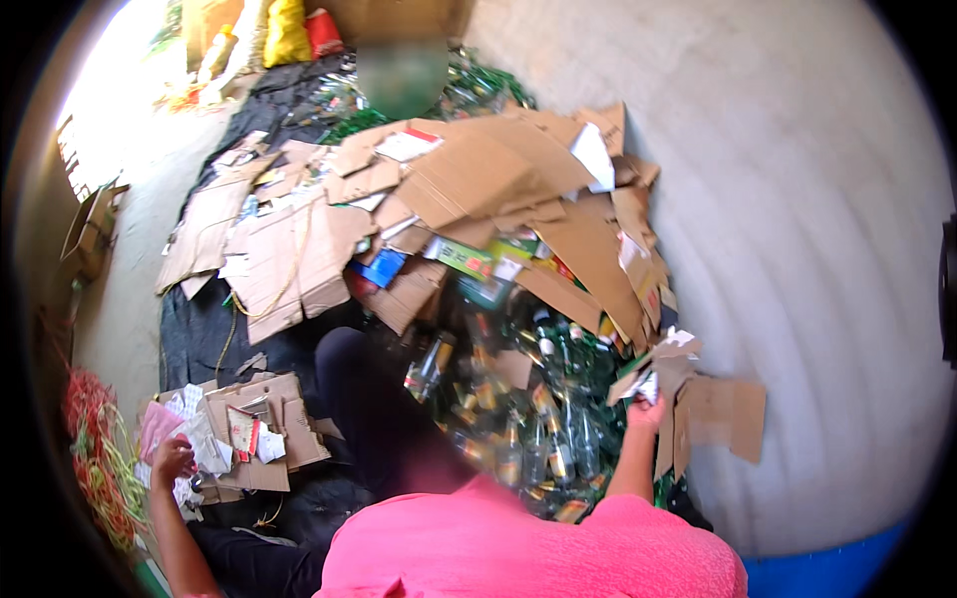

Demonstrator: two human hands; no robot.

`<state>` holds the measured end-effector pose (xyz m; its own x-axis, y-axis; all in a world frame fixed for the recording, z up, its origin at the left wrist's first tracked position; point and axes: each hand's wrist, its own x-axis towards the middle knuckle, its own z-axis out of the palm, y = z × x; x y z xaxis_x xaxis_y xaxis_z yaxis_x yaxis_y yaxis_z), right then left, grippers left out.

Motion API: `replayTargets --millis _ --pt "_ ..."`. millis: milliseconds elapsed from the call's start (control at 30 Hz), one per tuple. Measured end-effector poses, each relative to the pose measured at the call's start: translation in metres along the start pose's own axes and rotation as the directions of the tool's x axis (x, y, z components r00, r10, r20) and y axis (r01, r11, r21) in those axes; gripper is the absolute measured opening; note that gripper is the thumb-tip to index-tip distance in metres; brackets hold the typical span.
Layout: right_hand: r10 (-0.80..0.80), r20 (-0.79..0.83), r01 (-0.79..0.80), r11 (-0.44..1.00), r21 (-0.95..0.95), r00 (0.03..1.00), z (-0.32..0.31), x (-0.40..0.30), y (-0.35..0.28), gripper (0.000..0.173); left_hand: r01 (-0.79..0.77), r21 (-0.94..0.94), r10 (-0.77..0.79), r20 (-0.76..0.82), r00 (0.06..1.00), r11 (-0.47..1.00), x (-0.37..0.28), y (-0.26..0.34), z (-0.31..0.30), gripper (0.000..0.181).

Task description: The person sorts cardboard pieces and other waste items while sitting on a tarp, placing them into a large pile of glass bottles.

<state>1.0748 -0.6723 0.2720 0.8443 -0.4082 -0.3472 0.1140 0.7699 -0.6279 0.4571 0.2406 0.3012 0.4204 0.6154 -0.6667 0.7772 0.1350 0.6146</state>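
Observation:
My right hand (647,411) grips torn cardboard and paper scraps (662,366), held out to the right of a heap of glass bottles (549,441). A folded brown cardboard piece (710,418) is just beside it, against the wall. My left hand (176,460) is low on the left, at the edge of a small stack of flattened cardboard (265,418). White paper sheets (205,448) and a pink sheet (157,426) lie under and around its fingers. Whether those fingers hold a sheet cannot be made out.
A broad pile of flattened cardboard (478,172) covers the middle of the black tarp (187,336). Tangled red and yellow strapping (105,456) lies at left. A yellow sack (286,34) stands at the back. A pale wall (785,261) bounds the right side.

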Motion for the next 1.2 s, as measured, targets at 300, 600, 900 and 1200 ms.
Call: replayTargets --millis 300,600,900,1200 --pt "-0.143 0.393 0.197 0.975 -0.101 0.908 0.251 -0.113 -0.011 0.013 -0.232 0.241 0.26 -0.092 0.961 0.942 -0.053 0.06 0.016 0.035" --pt "0.149 0.741 -0.029 0.985 -0.172 0.655 0.393 -0.24 0.134 0.022 -0.244 0.609 0.517 -0.323 0.793 0.754 -0.153 0.126 0.017 0.031" --pt "0.61 0.774 -0.293 0.781 -0.552 0.169 0.457 -0.412 0.324 0.018 -0.224 0.709 0.266 0.054 0.962 0.668 -0.167 0.061 0.065 0.033" --pt "0.837 0.436 -0.114 0.423 -0.899 -0.331 0.411 -0.599 0.482 0.029 -0.329 0.696 0.444 0.016 0.896 0.639 -0.156 0.071 0.094 0.015"
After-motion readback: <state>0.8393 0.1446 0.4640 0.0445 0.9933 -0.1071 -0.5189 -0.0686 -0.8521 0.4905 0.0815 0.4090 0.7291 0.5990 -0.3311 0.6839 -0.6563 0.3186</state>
